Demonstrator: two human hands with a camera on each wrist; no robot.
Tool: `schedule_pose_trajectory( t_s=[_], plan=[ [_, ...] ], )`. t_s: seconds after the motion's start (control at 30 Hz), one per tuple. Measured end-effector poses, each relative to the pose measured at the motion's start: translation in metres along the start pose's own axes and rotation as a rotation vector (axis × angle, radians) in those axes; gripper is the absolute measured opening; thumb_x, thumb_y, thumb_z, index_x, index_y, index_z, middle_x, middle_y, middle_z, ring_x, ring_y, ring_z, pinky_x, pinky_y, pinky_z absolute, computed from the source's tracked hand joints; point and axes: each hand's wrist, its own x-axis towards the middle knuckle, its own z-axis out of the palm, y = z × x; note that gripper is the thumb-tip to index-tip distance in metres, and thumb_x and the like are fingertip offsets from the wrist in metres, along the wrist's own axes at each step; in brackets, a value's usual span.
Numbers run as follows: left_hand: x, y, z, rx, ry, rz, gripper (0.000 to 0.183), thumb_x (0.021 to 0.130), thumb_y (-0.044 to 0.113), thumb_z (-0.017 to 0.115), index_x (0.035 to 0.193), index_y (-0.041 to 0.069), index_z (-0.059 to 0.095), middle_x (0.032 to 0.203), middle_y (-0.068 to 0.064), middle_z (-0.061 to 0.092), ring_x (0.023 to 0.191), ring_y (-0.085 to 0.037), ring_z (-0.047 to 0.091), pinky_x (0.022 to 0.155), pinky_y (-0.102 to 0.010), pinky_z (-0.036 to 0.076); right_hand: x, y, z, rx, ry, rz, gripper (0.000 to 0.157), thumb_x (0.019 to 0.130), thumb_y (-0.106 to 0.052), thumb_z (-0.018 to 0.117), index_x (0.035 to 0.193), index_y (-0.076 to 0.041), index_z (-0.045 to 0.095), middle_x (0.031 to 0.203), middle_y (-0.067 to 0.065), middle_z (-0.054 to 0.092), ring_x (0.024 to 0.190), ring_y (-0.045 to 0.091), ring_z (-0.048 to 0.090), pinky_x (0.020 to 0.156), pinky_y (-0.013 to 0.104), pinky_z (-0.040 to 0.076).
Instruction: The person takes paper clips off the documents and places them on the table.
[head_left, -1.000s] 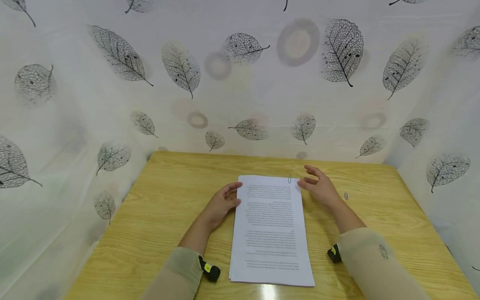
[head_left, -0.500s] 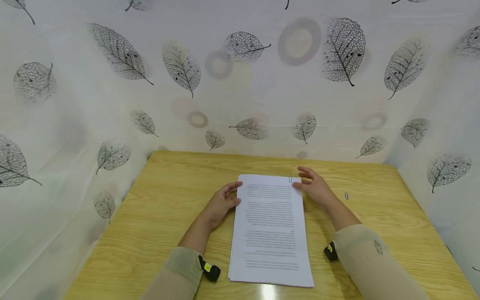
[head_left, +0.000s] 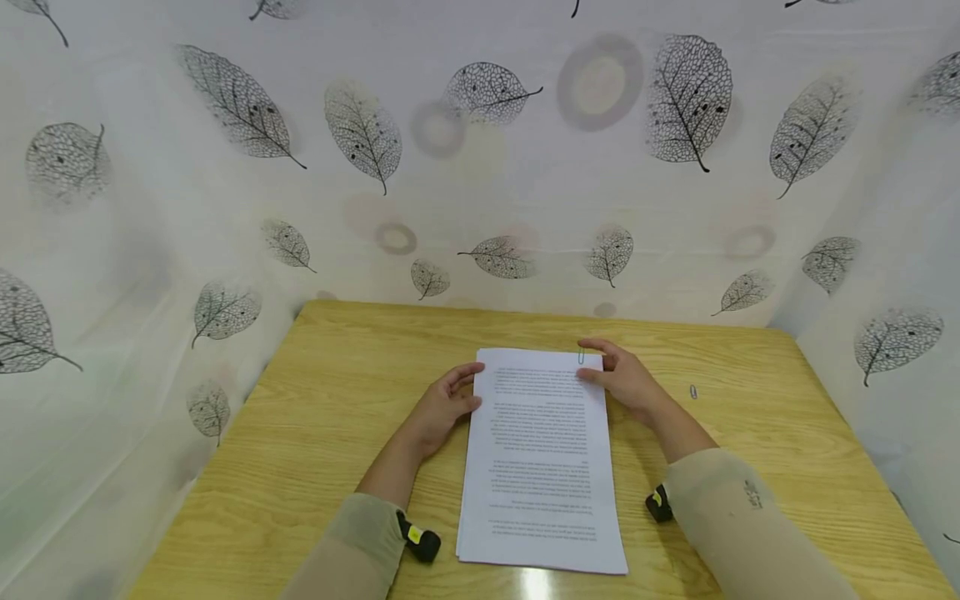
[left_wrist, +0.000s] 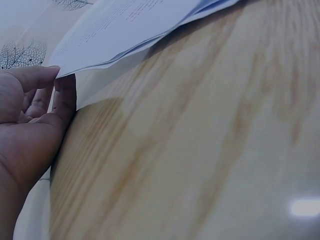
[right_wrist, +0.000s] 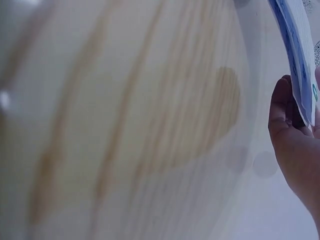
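A stack of printed white paper (head_left: 540,467) lies lengthwise before me, its text upside down. A green paper clip (head_left: 581,357) sits on its far edge, near the right corner. My left hand (head_left: 438,412) holds the stack's left edge near the far corner; in the left wrist view, fingertips (left_wrist: 56,73) meet at the corner of the paper. My right hand (head_left: 626,379) grips the far right corner beside the clip, thumb over the top sheet. In the right wrist view, fingers (right_wrist: 281,100) lie under the sheets, which show blue on their underside.
A second, bluish paper clip (head_left: 693,392) lies on the wooden table (head_left: 780,433) right of my right hand. A leaf-patterned curtain (head_left: 487,183) hangs behind the table and along both sides. Dark wrist cameras (head_left: 422,543) sit at both sleeves.
My right hand has moved left from beside the stack onto its far right corner, the thumb now over the top sheet. The left hand has stayed in place.
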Motion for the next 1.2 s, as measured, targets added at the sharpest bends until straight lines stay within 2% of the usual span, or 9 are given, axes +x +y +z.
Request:
schedule_pose_trajectory(
  t_s=[0.23,0.37,0.47,0.6,0.77,0.87,1.0,1.1,1.2],
  plan=[
    [0.0004,-0.0007,-0.0005,-0.001,0.002,0.003,0.061,0.104,-0.008,0.062,0.159,0.016,0.051,0.164,-0.012,0.049,0.125,-0.012,0.062,0.098,-0.026,0.054,-0.0023,-0.0049,0.0037,0.043,0.025,-0.009,0.061,0.106,-0.017,0.071,0.163,-0.015,0.049,0.111,0.009,0.069,0.090,0.013,0.066,0.077,0.025,0.053],
    [0.0005,-0.0006,-0.0002,0.002,0.005,0.003,0.060,0.104,-0.008,0.062,0.159,0.016,0.051,0.164,-0.012,0.049,0.126,-0.012,0.062,0.098,-0.026,0.054,-0.0030,-0.0073,0.0054,0.071,0.070,-0.013,0.057,0.106,-0.015,0.071,0.160,-0.013,0.054,0.093,-0.002,0.057,0.079,0.009,0.054,0.069,0.025,0.045],
    [0.0002,-0.0003,0.0002,0.004,0.007,0.001,0.060,0.104,-0.008,0.061,0.158,0.017,0.052,0.164,-0.012,0.049,0.126,-0.012,0.062,0.099,-0.026,0.054,-0.0039,-0.0082,0.0057,0.092,0.085,-0.015,0.056,0.106,-0.014,0.071,0.159,-0.011,0.055,0.094,-0.002,0.054,0.079,0.009,0.049,0.068,0.025,0.043],
    [-0.0003,0.0003,0.0007,0.005,0.012,-0.004,0.060,0.104,-0.008,0.061,0.158,0.017,0.052,0.163,-0.012,0.050,0.124,-0.012,0.063,0.099,-0.026,0.054,-0.0050,-0.0081,0.0055,0.109,0.077,-0.013,0.055,0.106,-0.014,0.071,0.158,-0.009,0.055,0.131,0.008,0.065,0.092,0.008,0.059,0.075,0.021,0.052],
    [-0.0004,0.0005,0.0008,0.009,0.011,-0.005,0.059,0.105,-0.007,0.061,0.158,0.017,0.053,0.161,-0.011,0.051,0.124,-0.012,0.063,0.099,-0.025,0.053,-0.0041,-0.0059,0.0048,0.097,0.063,-0.007,0.054,0.105,-0.014,0.071,0.157,-0.007,0.056,0.172,0.012,0.044,0.143,0.023,0.053,0.089,0.012,0.050],
    [-0.0003,0.0002,0.0008,0.006,0.008,-0.003,0.059,0.105,-0.007,0.061,0.158,0.016,0.052,0.161,-0.012,0.051,0.124,-0.012,0.063,0.099,-0.025,0.053,-0.0030,-0.0047,0.0046,0.081,0.064,-0.003,0.053,0.105,-0.013,0.071,0.156,-0.006,0.057,0.176,0.010,0.038,0.166,0.028,0.027,0.116,0.022,0.044],
    [-0.0001,0.0000,0.0007,-0.002,0.004,-0.005,0.059,0.105,-0.007,0.061,0.158,0.016,0.052,0.161,-0.012,0.051,0.124,-0.012,0.063,0.099,-0.025,0.053,-0.0018,-0.0039,0.0052,0.051,0.075,0.002,0.051,0.106,-0.014,0.070,0.155,-0.006,0.059,0.175,0.012,0.040,0.169,0.031,0.024,0.131,0.048,0.032],
    [0.0001,-0.0005,0.0003,-0.003,0.005,-0.006,0.059,0.105,-0.007,0.061,0.158,0.017,0.052,0.162,-0.011,0.051,0.125,-0.012,0.063,0.099,-0.025,0.053,-0.0015,-0.0032,0.0057,0.026,0.085,0.004,0.050,0.106,-0.017,0.070,0.154,-0.008,0.060,0.174,0.012,0.041,0.167,0.032,0.028,0.126,0.043,0.039],
    [0.0008,-0.0013,-0.0002,-0.001,0.008,-0.006,0.059,0.105,-0.007,0.061,0.158,0.017,0.053,0.162,-0.011,0.051,0.126,-0.013,0.062,0.099,-0.025,0.053,-0.0014,-0.0027,0.0060,0.004,0.096,0.001,0.049,0.106,-0.019,0.071,0.154,-0.010,0.061,0.173,0.011,0.043,0.165,0.031,0.033,0.112,0.025,0.045]
  ],
)
